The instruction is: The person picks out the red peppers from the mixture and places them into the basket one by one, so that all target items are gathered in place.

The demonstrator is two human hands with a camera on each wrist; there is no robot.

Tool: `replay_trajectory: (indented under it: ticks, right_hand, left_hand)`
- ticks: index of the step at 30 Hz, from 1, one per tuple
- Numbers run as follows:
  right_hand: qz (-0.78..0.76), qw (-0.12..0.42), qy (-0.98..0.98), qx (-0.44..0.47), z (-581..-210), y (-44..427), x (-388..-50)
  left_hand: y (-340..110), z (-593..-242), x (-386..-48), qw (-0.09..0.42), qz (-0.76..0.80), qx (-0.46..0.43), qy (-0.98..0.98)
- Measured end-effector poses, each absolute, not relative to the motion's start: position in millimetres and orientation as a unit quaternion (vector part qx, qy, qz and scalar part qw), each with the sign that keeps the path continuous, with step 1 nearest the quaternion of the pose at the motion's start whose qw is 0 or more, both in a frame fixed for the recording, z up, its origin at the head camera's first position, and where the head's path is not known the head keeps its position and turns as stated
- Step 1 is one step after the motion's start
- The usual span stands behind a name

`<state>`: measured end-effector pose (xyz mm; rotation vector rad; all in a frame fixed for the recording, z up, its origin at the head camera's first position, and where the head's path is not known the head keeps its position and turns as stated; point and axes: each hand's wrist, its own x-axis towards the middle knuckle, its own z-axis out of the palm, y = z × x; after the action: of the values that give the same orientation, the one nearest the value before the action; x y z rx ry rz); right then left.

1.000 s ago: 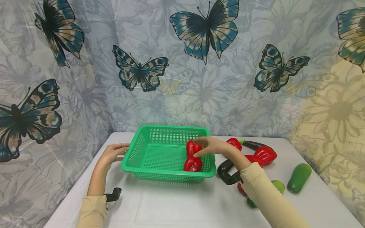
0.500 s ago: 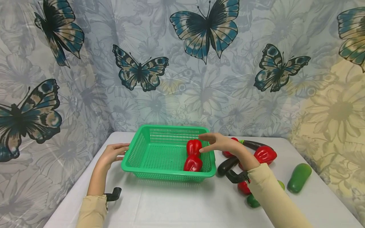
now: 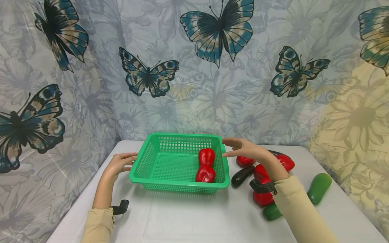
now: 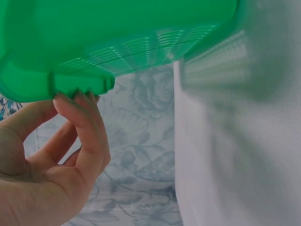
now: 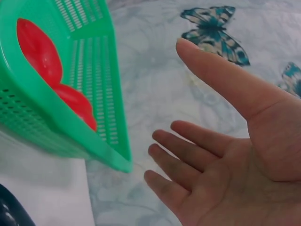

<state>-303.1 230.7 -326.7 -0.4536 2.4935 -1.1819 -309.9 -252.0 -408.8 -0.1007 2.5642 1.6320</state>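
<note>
The green basket [image 3: 179,184] stands on the table with two red bell peppers [image 3: 206,157] [image 3: 205,173] at its right side. At its left rim, my left hand [image 3: 117,163] holds the edge; in the left wrist view the bent fingers [image 4: 82,120] and thumb meet the basket's lip [image 4: 80,84]. My right hand [image 3: 246,148] hovers just beyond the right rim, fingers apart and nothing in them. Its palm [image 5: 225,174] shows in the right wrist view, beside the basket [image 5: 101,146] and apart from it.
Right of the basket lie a dark eggplant [image 3: 242,176], several red peppers [image 3: 262,198], a green cucumber-like vegetable [image 3: 272,212] and a larger one [image 3: 319,189]. Another eggplant [image 3: 278,153] is partly hidden behind my right arm. A butterfly-print cloth [image 3: 194,101] hangs behind the table [image 3: 179,216].
My right hand has moved right, from over the red peppers in the basket to beyond the right rim. My left hand, the basket and its peppers have stayed in place.
</note>
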Motion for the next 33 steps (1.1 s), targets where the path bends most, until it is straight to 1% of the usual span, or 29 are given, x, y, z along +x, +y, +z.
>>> replay_trajectory:
  ticks: [12, 33]
  right_hand:
    - [-0.425, 0.142, 0.882, -0.148, -321.1, 260.0, -296.3]
    - [-0.443, 0.107, 0.885, -0.097, -333.1, 319.1, -285.3]
  left_hand:
    - [-251.4, -406.9, -309.0, 0.05, 0.533, -0.032, 0.844]
    - [-251.3, -407.7, -308.1, 0.047, 0.532, -0.025, 0.845]
